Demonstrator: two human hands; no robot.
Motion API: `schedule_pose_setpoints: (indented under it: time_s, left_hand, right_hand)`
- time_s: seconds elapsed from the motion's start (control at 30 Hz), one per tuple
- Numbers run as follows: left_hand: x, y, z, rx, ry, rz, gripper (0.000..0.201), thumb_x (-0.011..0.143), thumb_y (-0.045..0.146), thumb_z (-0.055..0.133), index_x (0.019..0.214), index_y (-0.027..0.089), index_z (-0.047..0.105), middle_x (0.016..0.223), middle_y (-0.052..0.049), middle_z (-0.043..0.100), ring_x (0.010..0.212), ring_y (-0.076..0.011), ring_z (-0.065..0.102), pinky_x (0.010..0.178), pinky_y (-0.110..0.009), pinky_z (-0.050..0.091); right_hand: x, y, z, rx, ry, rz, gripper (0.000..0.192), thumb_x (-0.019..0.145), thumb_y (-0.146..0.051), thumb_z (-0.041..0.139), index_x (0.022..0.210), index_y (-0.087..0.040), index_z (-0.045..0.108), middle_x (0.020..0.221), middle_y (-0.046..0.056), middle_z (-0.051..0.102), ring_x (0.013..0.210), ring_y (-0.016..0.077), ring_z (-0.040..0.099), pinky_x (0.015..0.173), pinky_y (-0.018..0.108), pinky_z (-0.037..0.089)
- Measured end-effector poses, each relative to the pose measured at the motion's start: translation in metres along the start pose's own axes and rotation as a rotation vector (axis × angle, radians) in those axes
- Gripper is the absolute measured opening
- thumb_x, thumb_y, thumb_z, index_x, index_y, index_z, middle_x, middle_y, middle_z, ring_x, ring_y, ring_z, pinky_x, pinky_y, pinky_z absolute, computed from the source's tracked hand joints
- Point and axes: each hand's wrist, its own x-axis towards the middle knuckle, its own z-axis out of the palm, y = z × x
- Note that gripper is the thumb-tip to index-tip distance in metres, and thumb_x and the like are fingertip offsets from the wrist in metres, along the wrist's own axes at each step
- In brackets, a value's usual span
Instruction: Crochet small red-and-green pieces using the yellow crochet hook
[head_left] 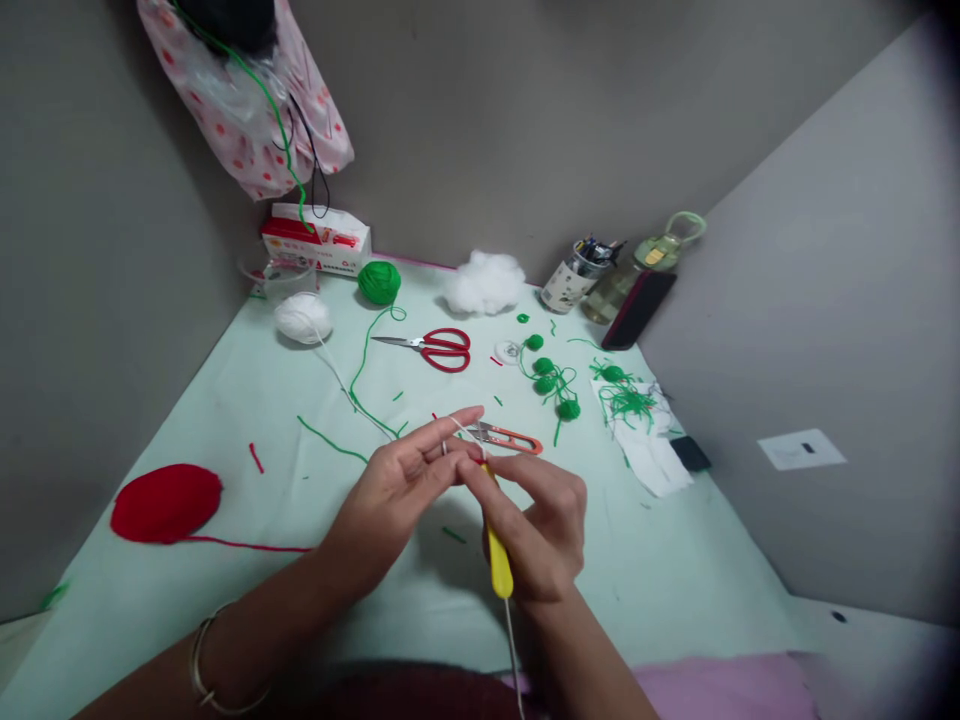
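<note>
The right hand [544,525] pinches a crochet hook [498,560] by its smooth yellow plastic handle; its tip meets the left hand [405,480], whose fingers [450,425] are stretched out with thin white yarn [334,365] looped over them. What sits at the hook's tip is too small to tell. Risk, as judged: the loop could slide off those straight fingers, since the strand is fine and slack. Small orange-handled snips [510,437] lie just beyond the hands and could snag it. On the pale green surface [225,400] are a soft white ball [303,318], a flat red piece [166,503], round green pom-poms [546,375], fluffy stuffing [486,282] and red scissors [435,348].
</note>
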Motion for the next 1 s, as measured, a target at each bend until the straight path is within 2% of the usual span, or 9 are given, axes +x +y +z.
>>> schedule_pose_setpoints:
  time_s: [0.1,0.2,0.27,0.33,0.43,0.53,0.73,0.87,1.0]
  left_hand:
    - [-0.002,0.004,-0.001,-0.013,-0.096,-0.057,0.04,0.086,0.037,0.083,0.126,0.035,0.078,0.099,0.0,0.074,0.088,-0.0134,0.066,0.082,-0.022,0.051]
    - [0.002,0.004,-0.002,-0.041,-0.102,-0.109,0.042,0.082,0.033,0.088,0.123,0.034,0.079,0.09,0.001,0.074,0.08,-0.0121,0.065,0.077,-0.023,0.051]
    - [0.005,0.003,-0.003,-0.066,-0.073,-0.107,0.042,0.079,0.031,0.089,0.12,0.032,0.08,0.085,0.001,0.073,0.08,-0.0128,0.066,0.079,-0.024,0.051]
    - [0.007,0.002,-0.004,-0.067,-0.042,-0.102,0.043,0.078,0.03,0.09,0.12,0.03,0.08,0.082,0.001,0.073,0.078,-0.0133,0.067,0.077,-0.025,0.051]
    - [0.008,0.004,-0.003,-0.048,0.009,-0.111,0.047,0.077,0.03,0.091,0.123,0.027,0.079,0.082,0.001,0.072,0.071,-0.0112,0.066,0.071,-0.024,0.049]
    - [0.009,0.005,-0.003,-0.055,0.033,-0.12,0.049,0.076,0.029,0.091,0.124,0.025,0.078,0.084,0.001,0.072,0.07,-0.01,0.066,0.07,-0.023,0.048]
    - [0.009,0.009,-0.006,-0.047,0.037,-0.073,0.044,0.08,0.023,0.088,0.122,0.028,0.079,0.079,0.003,0.071,0.074,-0.0089,0.063,0.075,-0.021,0.047]
    - [0.009,0.013,-0.009,-0.056,0.046,-0.058,0.035,0.081,0.023,0.086,0.116,0.025,0.082,0.077,0.002,0.068,0.073,-0.0086,0.06,0.077,-0.022,0.047]
    - [0.009,0.011,-0.01,-0.062,0.05,-0.041,0.027,0.083,0.025,0.084,0.11,0.024,0.084,0.079,0.002,0.067,0.074,-0.0084,0.059,0.077,-0.02,0.047]
  right_hand:
    - [0.002,-0.002,-0.003,0.024,0.023,-0.018,0.05,0.089,-0.006,0.073,0.13,-0.035,0.072,0.102,0.003,0.071,0.092,0.0183,0.069,0.076,0.031,0.063]
    - [0.008,-0.007,0.0,0.197,0.087,0.069,0.043,0.091,-0.005,0.07,0.124,-0.033,0.075,0.099,0.004,0.07,0.088,0.0173,0.069,0.07,0.031,0.062]
    - [0.012,-0.011,0.005,0.362,0.136,0.19,0.039,0.093,-0.007,0.069,0.118,-0.034,0.078,0.094,0.002,0.069,0.082,0.016,0.068,0.065,0.03,0.06]
    - [0.015,-0.011,0.008,0.534,0.102,0.352,0.035,0.094,-0.01,0.068,0.114,-0.037,0.079,0.09,0.001,0.069,0.079,0.0151,0.068,0.063,0.029,0.059]
    - [0.016,-0.006,0.008,0.737,0.005,0.567,0.027,0.093,-0.015,0.072,0.107,-0.037,0.081,0.091,0.001,0.072,0.083,0.0151,0.069,0.069,0.029,0.06]
    - [0.015,0.002,0.009,0.869,-0.019,0.684,0.018,0.092,-0.021,0.075,0.102,-0.035,0.082,0.092,0.001,0.076,0.089,0.0165,0.07,0.077,0.031,0.059]
    - [0.012,0.009,0.009,0.926,0.038,0.728,0.014,0.094,-0.023,0.072,0.101,-0.032,0.08,0.087,0.001,0.076,0.078,0.0168,0.069,0.075,0.036,0.058]
    - [0.018,0.011,0.005,0.933,0.034,0.749,0.012,0.096,-0.021,0.069,0.098,-0.027,0.079,0.083,0.0,0.074,0.071,0.0138,0.067,0.07,0.031,0.055]
    - [0.026,0.013,0.004,1.055,-0.002,0.848,0.011,0.096,-0.027,0.068,0.093,-0.023,0.077,0.077,0.0,0.067,0.063,0.0119,0.062,0.06,0.028,0.052]
